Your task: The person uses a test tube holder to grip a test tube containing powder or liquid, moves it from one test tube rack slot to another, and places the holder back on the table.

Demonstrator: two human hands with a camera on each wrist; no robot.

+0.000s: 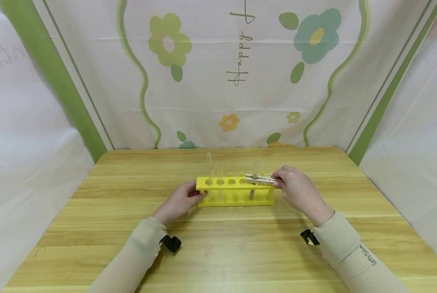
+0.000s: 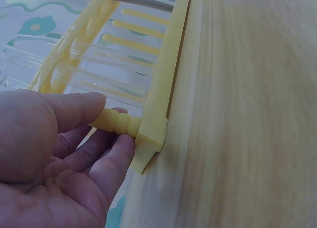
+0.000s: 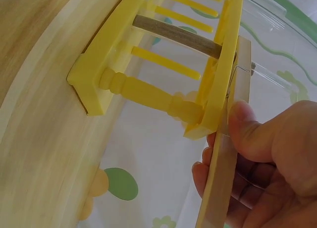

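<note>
A yellow test tube rack stands upright on the wooden table. My left hand grips the rack's left end post between thumb and fingers. My right hand holds a wooden test tube clamp at the rack's right end. The clamp's front part lies just above the rack's top bar, around a test tube with grey-brown contents standing in a hole. Two clear test tubes stand in the left holes, one reaching higher than the other.
The wooden table runs out to both sides and in front of the rack. A white flowered cloth hangs behind its far edge, with cloth walls at left and right. Drying pegs rise along the rack's back.
</note>
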